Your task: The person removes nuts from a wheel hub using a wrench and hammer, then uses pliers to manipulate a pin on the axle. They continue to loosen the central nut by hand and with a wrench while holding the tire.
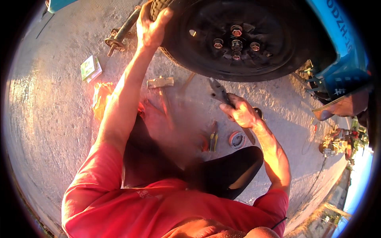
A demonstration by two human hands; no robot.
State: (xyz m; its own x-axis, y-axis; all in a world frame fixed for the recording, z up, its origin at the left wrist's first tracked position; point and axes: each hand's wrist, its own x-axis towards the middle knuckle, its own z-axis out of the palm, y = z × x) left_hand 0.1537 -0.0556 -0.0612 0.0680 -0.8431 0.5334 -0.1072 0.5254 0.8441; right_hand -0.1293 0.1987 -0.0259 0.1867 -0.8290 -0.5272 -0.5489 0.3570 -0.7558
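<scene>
So, far left on the rough grey concrete there's a flat green-and-white booklet or packet [90, 68], with a crumpled, see-through orange-red plastic bag [102, 99] nearer and a bit right, partly behind the left forearm. Farther off, a rusty metal shaft with a round flange [123, 33] lies at an angle. Just right of that is the left hand [151, 31], gripping the left edge of a big black wheel with a knobbly rubber tyre [244, 39]. Its thumb sticks out by the sidewall, and some fingers are cut off by the frame. The wheel fills the far middle, with four rusty hex nuts [218, 43] around its hub.

Nearer than the wheel, there's a hammer with a blocky head and a wooden handle [160, 82], then a yellow-and-black handled tool [213, 139]. The right hand [240, 113] is closed around a dark metal plier-like tool [217, 90], its tip by the wheel's near edge; can't tell if they touch. Below that hand sits a red-and-white ring-shaped roll [237, 140]. Far right, a bright blue painted panel [351, 59] comes down beside the wheel.
</scene>
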